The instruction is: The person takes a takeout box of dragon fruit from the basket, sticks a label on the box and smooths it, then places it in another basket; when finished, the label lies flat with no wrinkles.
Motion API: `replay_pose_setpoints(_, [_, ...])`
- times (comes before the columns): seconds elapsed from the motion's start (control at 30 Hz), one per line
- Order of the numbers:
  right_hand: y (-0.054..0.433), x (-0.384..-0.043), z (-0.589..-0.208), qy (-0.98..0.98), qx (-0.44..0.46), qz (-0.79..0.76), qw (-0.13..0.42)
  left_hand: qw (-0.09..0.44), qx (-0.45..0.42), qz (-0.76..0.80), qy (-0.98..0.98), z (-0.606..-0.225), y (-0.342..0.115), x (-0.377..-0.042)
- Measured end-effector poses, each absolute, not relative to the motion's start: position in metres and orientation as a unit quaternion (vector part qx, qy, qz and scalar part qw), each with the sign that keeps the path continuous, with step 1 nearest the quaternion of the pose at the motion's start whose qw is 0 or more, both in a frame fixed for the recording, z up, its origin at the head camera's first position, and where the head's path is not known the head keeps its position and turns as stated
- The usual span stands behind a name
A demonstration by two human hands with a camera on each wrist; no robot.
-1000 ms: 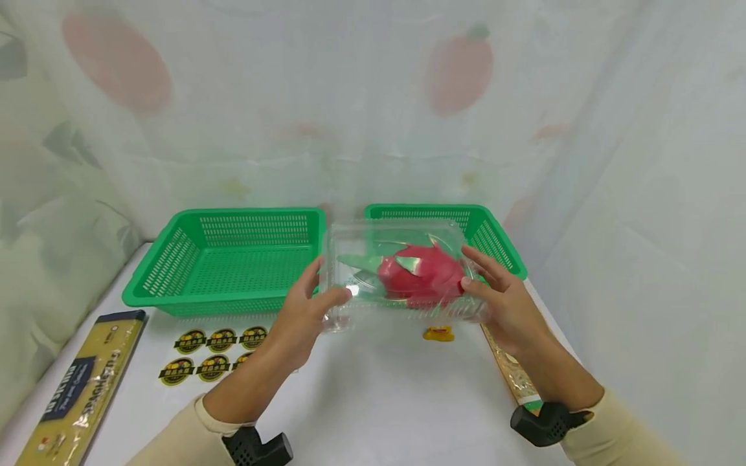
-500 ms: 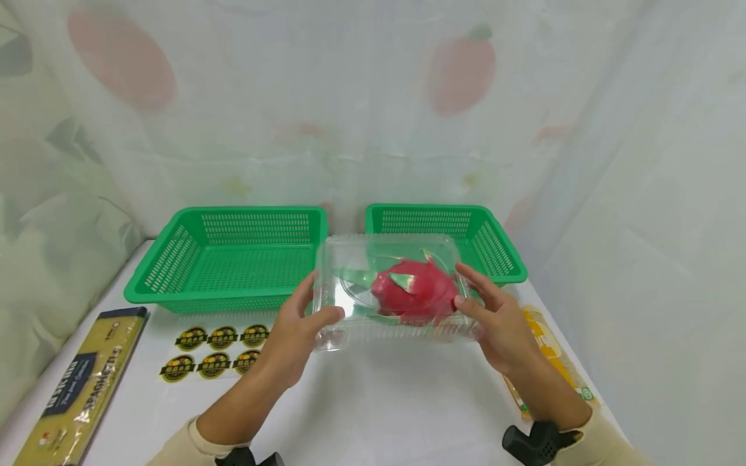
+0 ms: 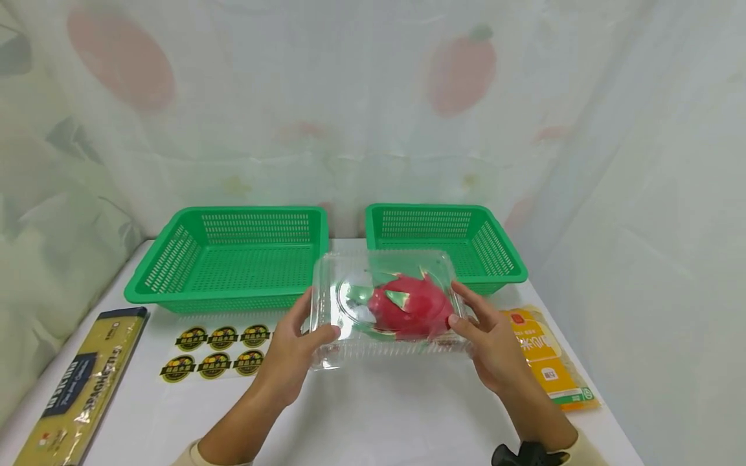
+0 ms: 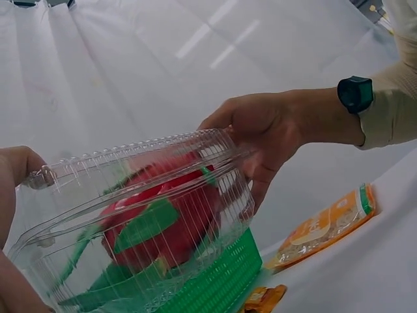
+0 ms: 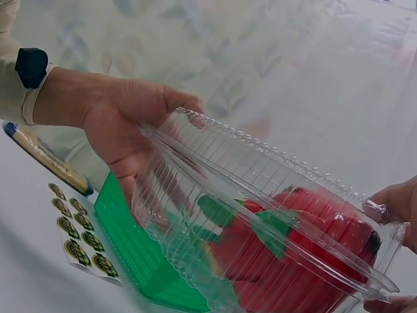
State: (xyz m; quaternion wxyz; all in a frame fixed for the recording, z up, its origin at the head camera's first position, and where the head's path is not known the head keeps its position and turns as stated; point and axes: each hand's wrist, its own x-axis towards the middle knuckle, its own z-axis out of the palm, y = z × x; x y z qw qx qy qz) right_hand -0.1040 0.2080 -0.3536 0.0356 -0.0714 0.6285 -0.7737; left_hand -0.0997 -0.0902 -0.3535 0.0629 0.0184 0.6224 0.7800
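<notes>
At the frame's centre, the left hand (image 3: 294,343) and right hand (image 3: 489,343) are gripping opposite ends of a clear, ribbed plastic container (image 3: 333,275). Inside, a glossy red dragon fruit (image 3: 414,307) with pointed green scales is lying toward the picture-right end. A slotted green basket (image 3: 233,301) is standing centre-left, a second basket (image 3: 498,279) centre-right; a flat, shiny spaghetti packet (image 3: 87,382) is lying lower left.

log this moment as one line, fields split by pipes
clear container: held above table | left hand: grips its left end | right hand: grips its right end | dragon fruit: inside container
</notes>
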Motion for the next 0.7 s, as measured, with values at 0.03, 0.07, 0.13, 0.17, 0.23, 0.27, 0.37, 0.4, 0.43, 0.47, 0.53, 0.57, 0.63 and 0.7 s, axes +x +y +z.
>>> replay_pose_setpoints(0.03, [0.207, -0.103, -0.356, 0.627, -0.074, -0.774, 0.036, 0.062, 0.017, 0.781, 0.621, -0.355, -0.091, -0.099])
replay_pose_setpoints(0.07, [0.207, -0.103, -0.358, 0.626, -0.077, -0.775, 0.036, 0.061, 0.017, 0.783, 0.619, -0.357, -0.091, -0.098])
replay_pose_setpoints(0.13, [0.206, -0.102, -0.362, 0.624, -0.082, -0.776, 0.035, 0.059, 0.017, 0.783, 0.619, -0.361, -0.092, -0.097])
replay_pose_setpoints(0.17, [0.206, -0.101, -0.364, 0.624, -0.083, -0.777, 0.034, 0.058, 0.016, 0.782, 0.62, -0.362, -0.092, -0.097])
replay_pose_setpoints(0.23, [0.205, -0.101, -0.369, 0.621, -0.083, -0.779, 0.034, 0.058, 0.015, 0.782, 0.62, -0.366, -0.093, -0.096])
replay_pose_setpoints(0.27, [0.205, -0.1, -0.372, 0.621, -0.079, -0.779, 0.035, 0.059, 0.013, 0.781, 0.622, -0.368, -0.093, -0.096])
replay_pose_setpoints(0.37, [0.204, -0.098, -0.377, 0.623, -0.07, -0.779, 0.033, 0.065, 0.01, 0.779, 0.623, -0.373, -0.094, -0.095])
replay_pose_setpoints(0.4, [0.204, -0.098, -0.379, 0.624, -0.068, -0.778, 0.03, 0.067, 0.01, 0.779, 0.623, -0.375, -0.094, -0.095])
replay_pose_setpoints(0.43, [0.204, -0.098, -0.381, 0.625, -0.068, -0.777, 0.028, 0.068, 0.01, 0.779, 0.623, -0.376, -0.094, -0.095])
replay_pose_setpoints(0.47, [0.204, -0.097, -0.382, 0.625, -0.067, -0.778, 0.026, 0.068, 0.011, 0.779, 0.623, -0.377, -0.094, -0.095])
replay_pose_setpoints(0.53, [0.203, -0.098, -0.386, 0.623, -0.072, -0.778, 0.022, 0.067, 0.013, 0.78, 0.622, -0.38, -0.094, -0.095])
replay_pose_setpoints(0.57, [0.203, -0.098, -0.388, 0.622, -0.073, -0.779, 0.02, 0.066, 0.013, 0.78, 0.622, -0.382, -0.094, -0.095])
replay_pose_setpoints(0.63, [0.203, -0.098, -0.392, 0.624, -0.072, -0.778, 0.016, 0.065, 0.013, 0.781, 0.621, -0.386, -0.094, -0.094])
replay_pose_setpoints(0.7, [0.202, -0.097, -0.395, 0.626, -0.066, -0.777, 0.014, 0.066, 0.01, 0.781, 0.621, -0.389, -0.095, -0.094])
